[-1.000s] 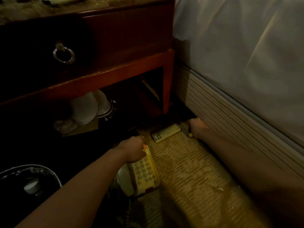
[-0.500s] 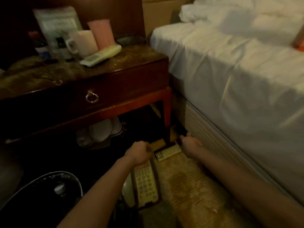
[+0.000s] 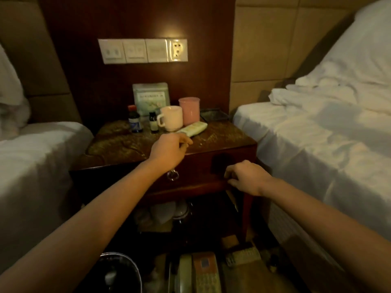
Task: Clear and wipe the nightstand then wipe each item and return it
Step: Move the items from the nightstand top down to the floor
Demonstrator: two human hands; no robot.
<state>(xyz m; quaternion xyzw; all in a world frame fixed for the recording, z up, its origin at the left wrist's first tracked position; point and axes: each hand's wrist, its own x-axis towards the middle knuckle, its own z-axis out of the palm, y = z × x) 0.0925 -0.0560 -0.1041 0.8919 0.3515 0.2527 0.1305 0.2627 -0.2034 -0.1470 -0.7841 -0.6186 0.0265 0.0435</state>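
The nightstand (image 3: 211,142), my bench here, stands between two white beds (image 3: 317,132), its top not yet cleared. Toward the rear of the bench cluster a pale mug (image 3: 171,121), a pink cup (image 3: 189,111), two small dark bottles (image 3: 134,119), a pouch (image 3: 151,98) leaning on the wall, and a light remote (image 3: 193,129) lying flat in front of the mug. On the floor below the bench sit a telephone (image 3: 201,271) and another remote (image 3: 243,255), presumably already taken down for wiping. My left hand (image 3: 169,151) hovers over the bench's front edge, fingers loosely curled and empty, nearly at the light remote, likely the next pick. My right hand (image 3: 245,178) hangs before the drawer front, relaxed, holding nothing.
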